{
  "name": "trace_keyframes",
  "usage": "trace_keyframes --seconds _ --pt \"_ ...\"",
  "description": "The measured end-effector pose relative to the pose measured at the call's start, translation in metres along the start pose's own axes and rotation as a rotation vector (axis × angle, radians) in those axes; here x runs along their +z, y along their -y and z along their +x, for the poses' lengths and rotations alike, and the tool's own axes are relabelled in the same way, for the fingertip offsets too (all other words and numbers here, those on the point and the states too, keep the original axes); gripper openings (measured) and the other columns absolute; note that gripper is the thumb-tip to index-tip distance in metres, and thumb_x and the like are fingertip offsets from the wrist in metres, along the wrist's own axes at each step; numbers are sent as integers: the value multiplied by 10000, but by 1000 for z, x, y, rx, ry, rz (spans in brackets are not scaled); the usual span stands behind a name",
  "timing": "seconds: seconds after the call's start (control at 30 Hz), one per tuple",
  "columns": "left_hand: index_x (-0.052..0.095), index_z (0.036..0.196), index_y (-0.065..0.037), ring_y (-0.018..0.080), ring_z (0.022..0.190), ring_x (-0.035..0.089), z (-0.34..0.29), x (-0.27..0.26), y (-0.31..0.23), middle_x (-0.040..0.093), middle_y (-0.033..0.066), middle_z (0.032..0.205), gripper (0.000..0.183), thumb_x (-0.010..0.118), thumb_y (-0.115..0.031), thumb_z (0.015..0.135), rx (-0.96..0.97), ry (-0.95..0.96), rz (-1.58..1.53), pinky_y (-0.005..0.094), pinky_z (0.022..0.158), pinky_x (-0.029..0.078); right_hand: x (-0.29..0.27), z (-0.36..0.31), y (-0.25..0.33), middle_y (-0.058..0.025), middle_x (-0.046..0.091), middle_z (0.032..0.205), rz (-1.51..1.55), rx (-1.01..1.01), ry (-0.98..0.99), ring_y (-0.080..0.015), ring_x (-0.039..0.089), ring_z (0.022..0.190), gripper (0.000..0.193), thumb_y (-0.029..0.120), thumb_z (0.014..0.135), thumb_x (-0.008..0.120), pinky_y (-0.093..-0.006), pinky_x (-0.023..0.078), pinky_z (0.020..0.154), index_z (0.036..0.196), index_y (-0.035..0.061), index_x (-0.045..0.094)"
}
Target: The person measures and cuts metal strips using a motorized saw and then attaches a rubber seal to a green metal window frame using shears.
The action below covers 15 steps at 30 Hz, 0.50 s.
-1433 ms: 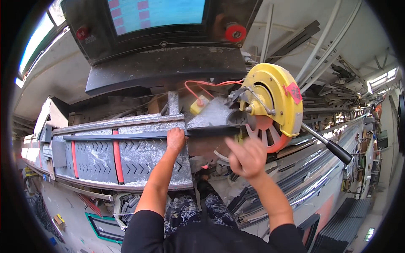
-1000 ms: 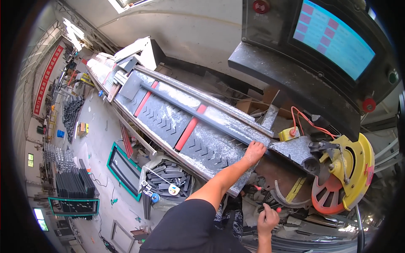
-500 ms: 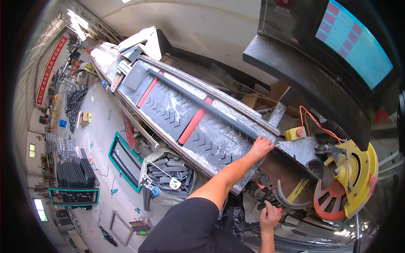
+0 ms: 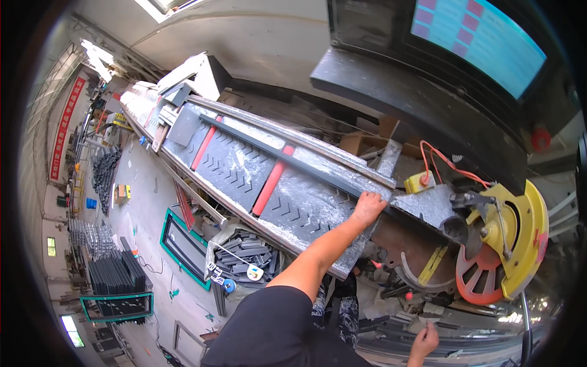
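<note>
A long dark grey profile bar [image 4: 287, 151] lies lengthwise on the dusty machine bed [image 4: 235, 160]. At its near right end my left hand [image 4: 369, 208] is closed over it, the arm stretched across the bed. Lower right, my right hand [image 4: 424, 341] is held over a pile of long strips, its fingers curled; whatever may be in them is hidden. A small red knob [image 4: 409, 296] shows above that hand, apart from it. Right of my left hand stands a saw with a yellow guard [image 4: 524, 235] and a red slotted guard [image 4: 480, 275].
A dark control box with a lit screen [image 4: 480, 43] overhangs the saw at the upper right. A sack of grey offcuts [image 4: 247, 254], a green-edged frame [image 4: 183, 248] and stacked dark profiles [image 4: 116, 274] stand on the floor at left. Red rollers [image 4: 273, 180] cross the bed.
My right hand has moved down and to the right, away from the red knob. My left hand stays on the bar's end. The whole view has shifted slightly.
</note>
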<state>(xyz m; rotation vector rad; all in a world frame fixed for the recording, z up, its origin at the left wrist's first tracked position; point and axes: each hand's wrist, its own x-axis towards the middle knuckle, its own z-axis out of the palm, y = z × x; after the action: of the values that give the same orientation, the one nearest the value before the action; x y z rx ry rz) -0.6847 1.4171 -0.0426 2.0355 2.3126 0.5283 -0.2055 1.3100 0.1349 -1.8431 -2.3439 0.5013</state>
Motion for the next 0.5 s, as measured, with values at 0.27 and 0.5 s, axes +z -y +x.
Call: trace_keyframes --seconds 0.27,0.5 --pt "654 932 -160 269 883 614 -6 -12 7 595 65 885 122 617 -195 821 -10 136 73 431 753 449 -107 86 -171 60 549 814 513 493 -783 -5 365 606 240 203 1006 526 -176 278 501 1088 43 683" --pt "618 940 -166 251 981 577 13 -11 -14 578 39 933 212 708 -227 758 59 204 89 432 780 423 -172 290 -89 -19 661 921 584 38 -356 -82 572 791 278 150 935 621 -241 471 708 1174 16 662"
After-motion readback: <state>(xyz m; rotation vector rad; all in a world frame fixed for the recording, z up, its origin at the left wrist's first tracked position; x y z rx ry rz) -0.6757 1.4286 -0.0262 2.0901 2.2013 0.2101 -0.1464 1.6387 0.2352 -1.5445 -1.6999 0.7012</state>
